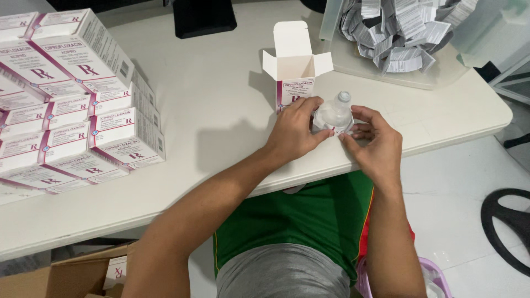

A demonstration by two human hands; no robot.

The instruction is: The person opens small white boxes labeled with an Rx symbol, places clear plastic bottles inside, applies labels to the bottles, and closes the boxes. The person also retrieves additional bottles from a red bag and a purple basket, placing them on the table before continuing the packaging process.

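Observation:
A small clear plastic bottle (335, 114) with a white cap stands near the front edge of the white table (221, 99). My left hand (296, 129) grips its left side. On its right side my right hand (374, 142) has its fingertips on the bottle's label. Just behind the bottle stands an open white and purple carton (295, 72) with its top flaps up.
A stack of several closed white and purple cartons (72, 99) fills the table's left side. A clear bin of folded paper leaflets (400, 33) sits at the back right. A cardboard box (83, 273) is on the floor at lower left, a dark chair base (505, 221) at right.

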